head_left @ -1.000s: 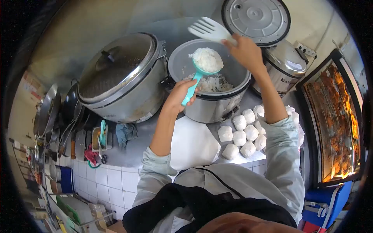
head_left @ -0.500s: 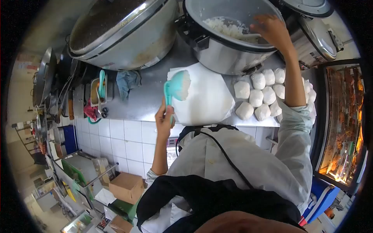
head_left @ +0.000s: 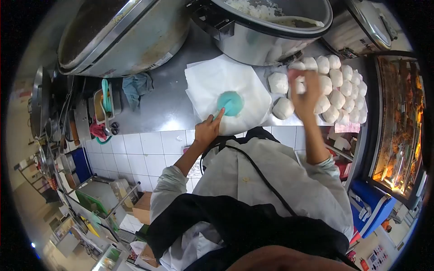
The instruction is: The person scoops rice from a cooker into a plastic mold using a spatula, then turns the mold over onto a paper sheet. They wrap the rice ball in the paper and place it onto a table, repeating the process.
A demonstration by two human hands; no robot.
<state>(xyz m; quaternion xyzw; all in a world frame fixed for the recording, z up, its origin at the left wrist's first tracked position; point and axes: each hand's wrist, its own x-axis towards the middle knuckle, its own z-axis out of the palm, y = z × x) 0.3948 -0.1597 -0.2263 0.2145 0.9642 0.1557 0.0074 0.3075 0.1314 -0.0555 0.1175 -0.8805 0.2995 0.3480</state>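
My left hand [head_left: 209, 128] is closed on the handle of a teal rice scoop [head_left: 231, 104], its index finger stretched along it. The scoop lies bowl-down on a stack of white paper sheets [head_left: 253, 88], and whatever is under the bowl is hidden. Smeared by motion, my right hand [head_left: 307, 95] is over the near side of a group of white paper-wrapped bundles [head_left: 337, 97]. Its fingers are too blurred to show whether they hold anything. Behind the sheets, a large rice cooker [head_left: 257, 45] stands uncovered, with white rice [head_left: 255, 8] and a pale long-handled paddle [head_left: 296, 20] inside.
A big lidded pot [head_left: 131, 49] stands at the back left of the steel counter [head_left: 162, 99]. Left of the sheets are a blue cloth [head_left: 137, 88] and a tray of utensils [head_left: 98, 106]. A lit glass display case [head_left: 398, 131] borders the right side.
My left hand has lowered the scoop and turned it bowl-down onto the paper sheets. My right hand has come out of the rice cooker to the wrapped bundles. The view has shifted slightly.
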